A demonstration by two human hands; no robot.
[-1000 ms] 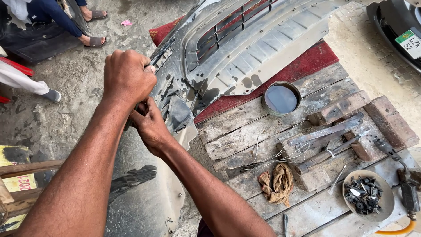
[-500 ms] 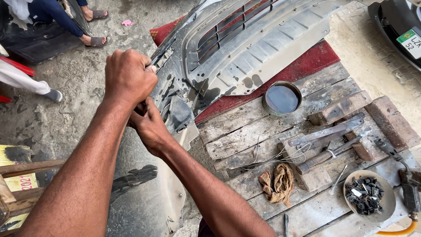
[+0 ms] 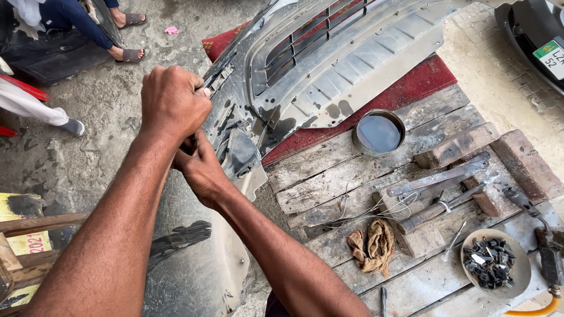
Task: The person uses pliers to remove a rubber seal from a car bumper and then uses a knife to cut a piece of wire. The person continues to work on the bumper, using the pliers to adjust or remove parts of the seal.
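A grey plastic car bumper lies inside-up across a red mat and a wooden pallet. My left hand is closed in a fist at the bumper's left edge, gripping a thin dark tool whose tip pokes out toward the edge. My right hand sits just below it, fingers curled around the same bumper edge and partly hidden under the left fist. The tool's body is hidden inside the fist.
A round tin of dark liquid, metal bars, a rag, loose wire and a bowl of small dark parts lie on the pallet. Other people's sandalled feet are at top left. A wooden stool stands at left.
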